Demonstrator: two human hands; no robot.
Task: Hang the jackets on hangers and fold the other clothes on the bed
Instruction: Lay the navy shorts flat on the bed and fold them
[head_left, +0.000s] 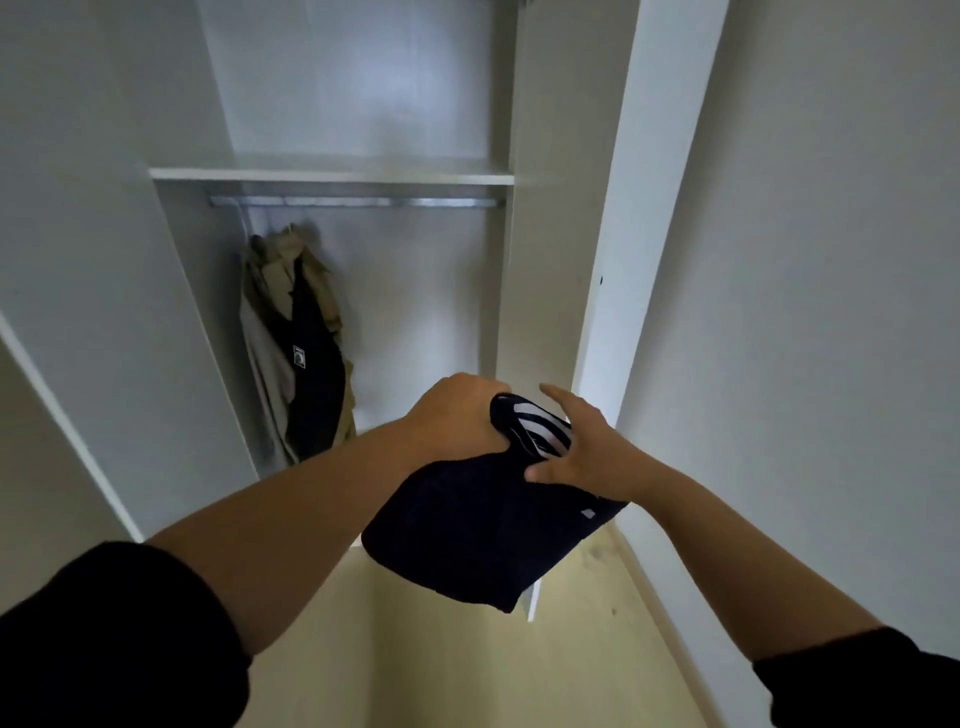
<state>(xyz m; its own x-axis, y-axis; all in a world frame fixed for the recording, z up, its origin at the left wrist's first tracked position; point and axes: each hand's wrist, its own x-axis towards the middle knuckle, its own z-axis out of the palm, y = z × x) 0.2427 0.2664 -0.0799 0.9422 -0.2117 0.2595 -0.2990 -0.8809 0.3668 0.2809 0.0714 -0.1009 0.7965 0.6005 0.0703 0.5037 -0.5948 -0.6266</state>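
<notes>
A dark navy garment (467, 530) with white stripes at its upper end hangs in front of me, before an open white wardrobe. My left hand (457, 415) is closed on its top left part. My right hand (582, 447) rests against the striped part from the right, thumb pressed on the cloth and fingers spread. Inside the wardrobe a beige jacket (270, 332) and a dark jacket (317, 374) hang at the left end of the metal rail (363, 201). I see no hanger in the garment I hold.
A white shelf (332, 174) runs above the rail. The open wardrobe door's edge (618, 260) stands upright on the right, next to a white wall. Light wood floor (467, 675) lies below. The rail's middle and right stretch carries nothing.
</notes>
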